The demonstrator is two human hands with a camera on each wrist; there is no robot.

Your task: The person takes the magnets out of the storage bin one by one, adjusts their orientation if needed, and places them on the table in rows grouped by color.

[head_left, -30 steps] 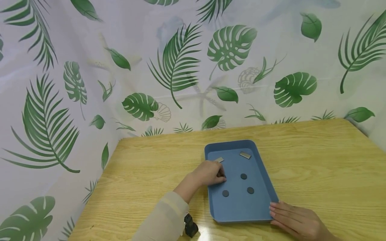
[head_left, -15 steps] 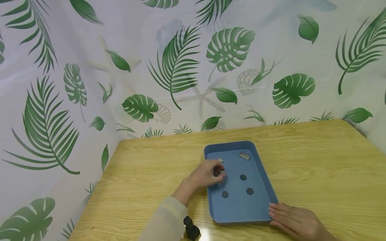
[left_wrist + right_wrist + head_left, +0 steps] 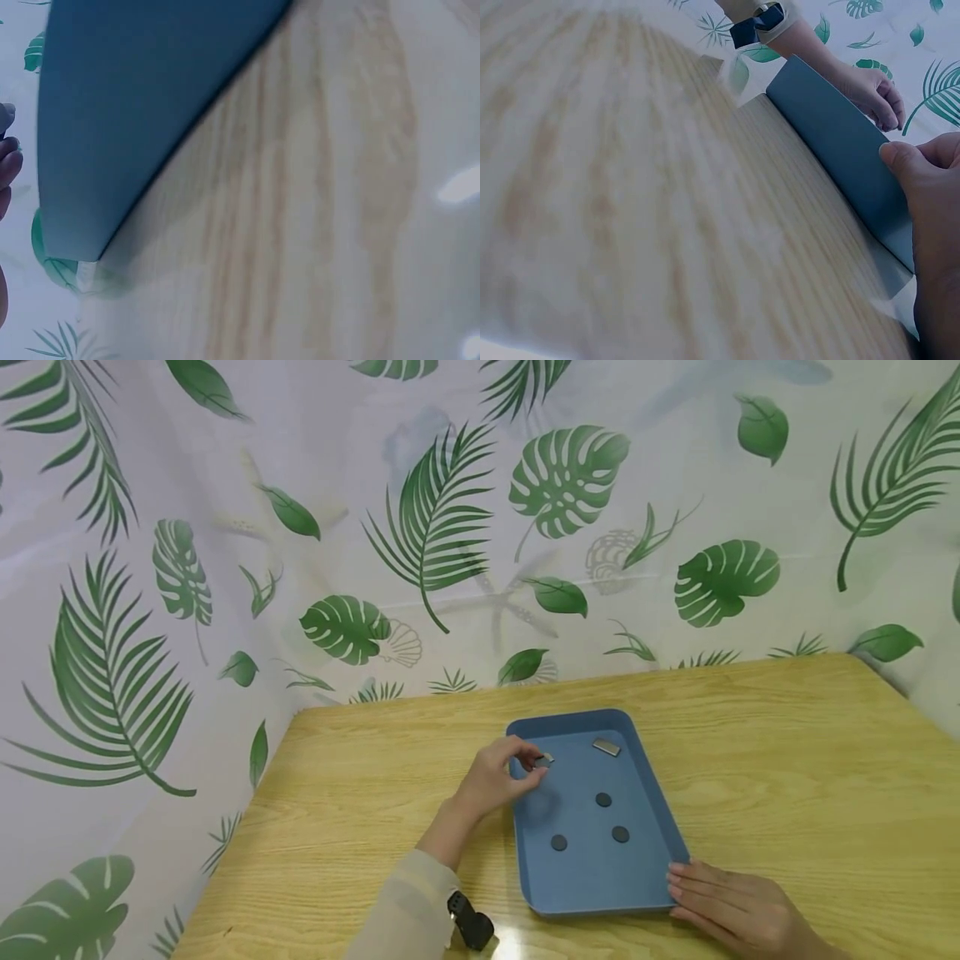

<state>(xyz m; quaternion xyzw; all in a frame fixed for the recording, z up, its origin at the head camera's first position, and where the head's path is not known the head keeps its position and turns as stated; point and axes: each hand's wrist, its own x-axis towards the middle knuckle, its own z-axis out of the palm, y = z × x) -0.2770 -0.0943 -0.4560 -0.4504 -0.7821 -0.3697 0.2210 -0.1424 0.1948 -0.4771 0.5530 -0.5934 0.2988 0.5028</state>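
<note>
My left hand [image 3: 491, 781] pinches a dark grey round disc [image 3: 542, 762] between thumb and fingertips, above the left side of a blue tray [image 3: 562, 910]. Just beyond the disc lies a small silver rectangular piece [image 3: 550, 757], partly hidden. Another silver rectangular piece [image 3: 606, 747] rests near the tray's far right corner. Several grey discs [image 3: 603, 799] lie flat on the tray floor. My right hand [image 3: 742, 902] holds the tray's near right corner; in the right wrist view its thumb [image 3: 902, 161] sits at the rim. Only fingertips [image 3: 9, 161] of my left hand show in the left wrist view.
The tray stands on a wood-grain table [image 3: 375, 777]. A black device [image 3: 471, 922] is at my left wrist, below the cream sleeve [image 3: 412, 902]. A white cloth with green leaf prints [image 3: 457, 527] hangs behind the table and along its left side.
My left hand has lifted the disc from the tray's floor and carried it up and slightly to the far left, toward the silver piece. The right hand keeps its place at the corner.
</note>
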